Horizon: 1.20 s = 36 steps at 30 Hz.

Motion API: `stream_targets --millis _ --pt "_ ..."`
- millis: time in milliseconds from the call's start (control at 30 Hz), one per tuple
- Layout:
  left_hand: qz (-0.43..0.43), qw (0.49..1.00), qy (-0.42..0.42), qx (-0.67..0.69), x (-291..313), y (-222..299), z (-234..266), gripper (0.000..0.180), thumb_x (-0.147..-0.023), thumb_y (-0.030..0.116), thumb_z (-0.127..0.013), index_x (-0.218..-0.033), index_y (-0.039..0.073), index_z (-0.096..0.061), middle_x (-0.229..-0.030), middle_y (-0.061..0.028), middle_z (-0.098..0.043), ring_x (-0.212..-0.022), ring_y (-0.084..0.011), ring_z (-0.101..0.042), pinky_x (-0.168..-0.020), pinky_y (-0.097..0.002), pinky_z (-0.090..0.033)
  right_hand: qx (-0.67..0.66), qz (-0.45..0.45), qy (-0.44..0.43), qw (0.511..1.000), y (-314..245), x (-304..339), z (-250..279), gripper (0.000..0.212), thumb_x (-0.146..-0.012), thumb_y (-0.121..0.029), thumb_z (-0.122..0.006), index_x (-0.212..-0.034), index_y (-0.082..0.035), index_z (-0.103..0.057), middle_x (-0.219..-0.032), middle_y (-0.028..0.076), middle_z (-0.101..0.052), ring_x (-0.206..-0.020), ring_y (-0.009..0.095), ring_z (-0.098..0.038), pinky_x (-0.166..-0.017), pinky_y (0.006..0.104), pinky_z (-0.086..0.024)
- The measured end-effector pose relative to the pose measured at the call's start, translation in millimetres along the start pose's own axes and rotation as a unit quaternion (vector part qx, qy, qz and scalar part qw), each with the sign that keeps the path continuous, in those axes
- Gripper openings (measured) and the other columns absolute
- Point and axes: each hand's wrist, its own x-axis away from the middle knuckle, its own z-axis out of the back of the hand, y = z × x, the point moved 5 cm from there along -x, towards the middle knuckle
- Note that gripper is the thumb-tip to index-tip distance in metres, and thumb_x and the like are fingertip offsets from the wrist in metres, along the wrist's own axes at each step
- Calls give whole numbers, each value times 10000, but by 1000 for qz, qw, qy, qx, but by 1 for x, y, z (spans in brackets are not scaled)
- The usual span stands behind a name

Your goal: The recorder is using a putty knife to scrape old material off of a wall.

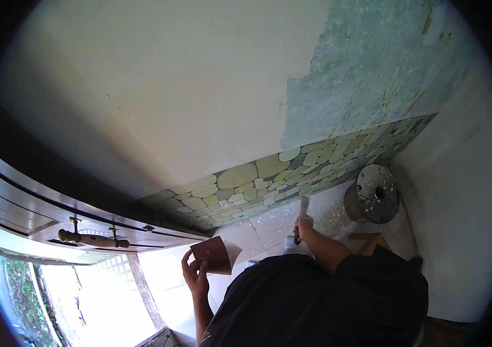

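Dark shirt fabric (321, 301) filled the near edge, both forearms coming out of it. Left hand (195, 273) pinched a folded brown sheet of sandpaper (216, 253), stiff with a pale underside, held up just off the wall. Right hand (303, 224) was clenched round the dark handle of a flat-bladed scraper (302, 209), blade pointing at the pebble-stone band (269, 179) along the wall's foot. Above that, smooth cream plaster (159, 98) on the left, rough scraped greenish patch (373, 63) on the right. Round speckled drum (373, 199) sat right, near the corner. Louvred wooden shutter (20, 202) with its latch crowded the left; pale dusty floor (269, 225) lay between.
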Motion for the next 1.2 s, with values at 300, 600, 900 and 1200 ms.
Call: stream_targets --millis 300,600,900,1200 --pt "-16 1000 -10 -11 -4 2 -11 543 -805 -32 -605 -1295 26 -380 -824 -89 -663 -751 -109 -602 -753 -240 -449 30 159 -93 983 -155 40 -69 518 -877 -549 -528 -624 -109 -425 -467 5 -397 -313 149 -401 -317 304 -340" --pt "-23 999 -33 22 -12 3 -25 547 -799 -50 -599 -1293 47 -387 -836 -93 -661 -789 -117 -605 -761 -255 -453 50 345 -117 930 -334 151 -120 559 -895 -548 -497 -591 -83 -437 -449 1 -387 -317 125 -398 -322 274 -330" --pt "-12 997 -53 57 -10 -3 -19 545 -795 -53 -595 -1288 32 -379 -863 -105 -668 -791 -124 -609 -773 -244 -446 -1 336 -160 928 -372 186 -135 553 -887 -570 -498 -634 -82 -439 -482 3 -393 -331 126 -382 -335 280 -332" --pt "-23 998 -62 21 -14 -11 -6 542 -797 -45 -597 -1287 21 -374 -811 -93 -666 -776 -116 -607 -774 -243 -444 11 405 -147 902 -406 185 -146 557 -894 -564 -488 -611 -87 -431 -469 -1 -395 -329 126 -391 -337 279 -334"
